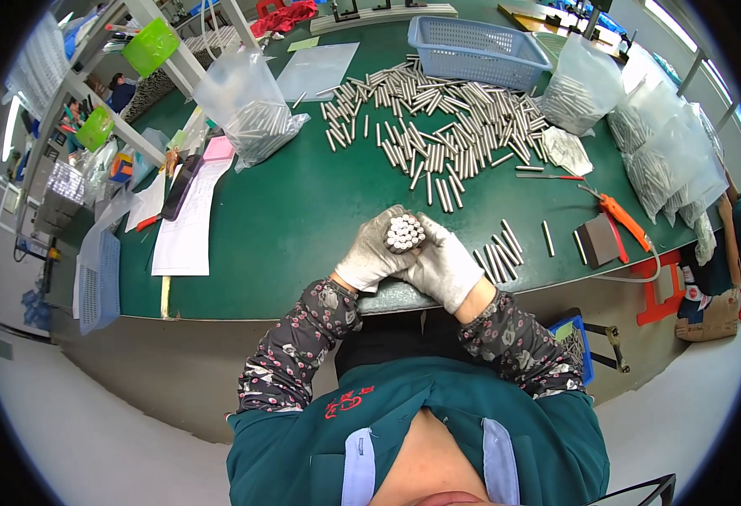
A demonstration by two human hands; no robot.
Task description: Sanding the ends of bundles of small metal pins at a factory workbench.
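Both gloved hands are closed together round an upright bundle of metal pins (404,232) at the table's front edge; the round pin ends face up. My left hand (374,255) wraps the bundle from the left, and my right hand (445,266) from the right. The lower part of the bundle is hidden by the gloves. Just right of my right hand lie several loose metal pins (499,257) side by side. Farther back, a wide heap of similar pins (463,118) spreads over the green table (295,202).
A blue plastic basket (480,55) stands behind the heap. Bags of pins (257,126) lie at left and others (670,152) at right. An orange-handled tool (625,221) with a cord rests beside a dark block (598,240). Papers (187,228) and a phone (182,187) lie left.
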